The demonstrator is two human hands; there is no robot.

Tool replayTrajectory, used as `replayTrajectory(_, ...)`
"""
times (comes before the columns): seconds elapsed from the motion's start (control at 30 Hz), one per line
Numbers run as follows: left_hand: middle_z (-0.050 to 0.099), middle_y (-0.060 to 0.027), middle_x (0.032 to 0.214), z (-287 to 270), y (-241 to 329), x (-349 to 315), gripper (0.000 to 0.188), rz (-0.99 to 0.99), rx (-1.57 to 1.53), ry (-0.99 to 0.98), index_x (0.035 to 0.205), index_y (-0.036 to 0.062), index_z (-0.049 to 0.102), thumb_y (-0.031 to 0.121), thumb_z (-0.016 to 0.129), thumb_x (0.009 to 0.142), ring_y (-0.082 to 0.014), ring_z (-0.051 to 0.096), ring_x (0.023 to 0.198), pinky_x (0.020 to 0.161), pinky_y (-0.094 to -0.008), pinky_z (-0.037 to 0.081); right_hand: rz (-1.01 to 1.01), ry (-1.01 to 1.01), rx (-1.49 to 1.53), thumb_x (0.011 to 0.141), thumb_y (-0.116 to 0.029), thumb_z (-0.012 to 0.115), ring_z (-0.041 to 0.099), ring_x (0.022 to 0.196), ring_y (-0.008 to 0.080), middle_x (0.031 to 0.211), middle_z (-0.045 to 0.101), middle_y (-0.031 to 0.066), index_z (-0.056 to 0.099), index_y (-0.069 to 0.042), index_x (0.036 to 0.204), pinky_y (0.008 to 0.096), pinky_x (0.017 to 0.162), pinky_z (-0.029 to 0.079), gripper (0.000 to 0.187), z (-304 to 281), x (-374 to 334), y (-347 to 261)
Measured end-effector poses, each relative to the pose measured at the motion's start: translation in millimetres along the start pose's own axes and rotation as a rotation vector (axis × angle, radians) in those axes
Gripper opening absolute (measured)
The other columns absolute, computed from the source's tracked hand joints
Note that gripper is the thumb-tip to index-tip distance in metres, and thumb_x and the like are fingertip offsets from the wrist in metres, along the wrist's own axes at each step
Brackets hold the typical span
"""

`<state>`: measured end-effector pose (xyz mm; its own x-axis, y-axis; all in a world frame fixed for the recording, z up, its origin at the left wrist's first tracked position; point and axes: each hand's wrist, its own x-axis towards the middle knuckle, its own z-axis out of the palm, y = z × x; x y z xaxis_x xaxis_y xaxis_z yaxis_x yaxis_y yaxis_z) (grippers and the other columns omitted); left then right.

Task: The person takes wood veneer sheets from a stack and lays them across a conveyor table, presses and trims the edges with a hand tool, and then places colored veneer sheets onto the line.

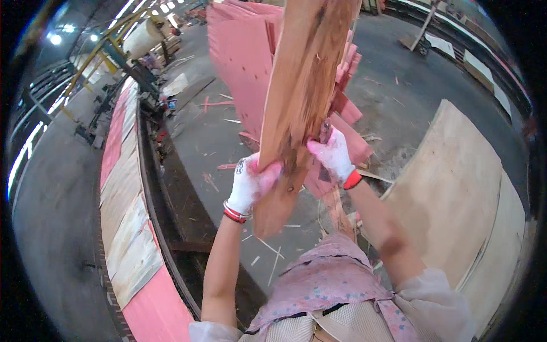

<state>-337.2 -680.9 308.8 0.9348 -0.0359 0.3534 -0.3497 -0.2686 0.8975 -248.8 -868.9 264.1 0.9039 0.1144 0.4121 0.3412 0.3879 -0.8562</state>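
Note:
Both my hands wear white gloves with pink-stained fingers and red cuffs. Between them I hold up a long, thin brown wood veneer sheet (302,74), streaked with dark grain and a knot. My left hand (253,182) is closed on its left edge near the lower end, thumb across the face. Higher up, my right hand (333,153) grips the right edge, which looks ragged and dark there. Behind the sheet stands a pile of pink-coated veneer sheets (242,62), partly hidden by what I hold.
On the left runs a long conveyor (128,228) bearing pale and pink veneer sheets. Large light wood sheets (450,176) lie to my right. Wood splinters are scattered over the grey floor (194,137). A wheeled trolley (421,44) stands at the far right.

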Motion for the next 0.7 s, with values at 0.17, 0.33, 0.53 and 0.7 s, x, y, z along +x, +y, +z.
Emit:
replayTrajectory(0.17,0.069,-0.0039,0.08,45.3,14.9,8.8,0.017,0.107,0.543,-0.099,0.098,0.0001,0.065,0.009,0.061,0.084,-0.01,0.062,0.072,0.063,-0.0279,0.05,0.124,0.318,-0.459,0.071,-0.016,0.069,0.067,0.085,0.026,0.087,0.068,0.0166,0.063,-0.002,0.102,0.0362,0.073,0.051,0.034,-39.8,12.2,57.0)
replayTrajectory(0.33,0.066,-0.0025,0.084,16.1,-26.9,24.7,0.018,-0.148,0.046,0.051,0.093,0.001,0.064,0.008,0.072,0.079,-0.0109,0.059,0.074,0.067,-0.0259,0.049,0.089,0.544,-0.778,0.077,-0.013,0.068,0.058,0.065,0.0136,0.079,0.065,0.006,0.063,-0.003,0.099,0.0318,0.059,0.048,0.024,-139.1,-2.1,114.6)
replayTrajectory(0.53,0.062,-0.0154,0.103,-102.6,-6.0,43.9,0.03,-0.093,0.101,0.225,0.109,-0.0055,0.051,0.002,0.065,0.083,-0.0195,0.063,0.086,0.082,-0.0292,0.052,0.518,1.156,-0.506,0.075,-0.007,0.064,0.053,0.052,0.017,0.074,0.059,0.0089,0.061,-0.001,0.097,0.0326,0.045,0.043,0.024,-358.4,-129.6,147.7)
replayTrajectory(0.7,0.063,-0.0102,0.105,-187.2,-30.2,63.3,0.031,0.026,-0.303,0.217,0.109,-0.0079,0.057,0.013,0.06,0.086,-0.017,0.061,0.084,0.072,-0.0282,0.051,0.52,1.35,-0.168,0.076,-0.01,0.066,0.048,0.047,0.0149,0.066,0.056,0.0055,0.059,-0.003,0.095,0.0312,0.042,0.04,0.021,-388.8,-210.0,89.4)
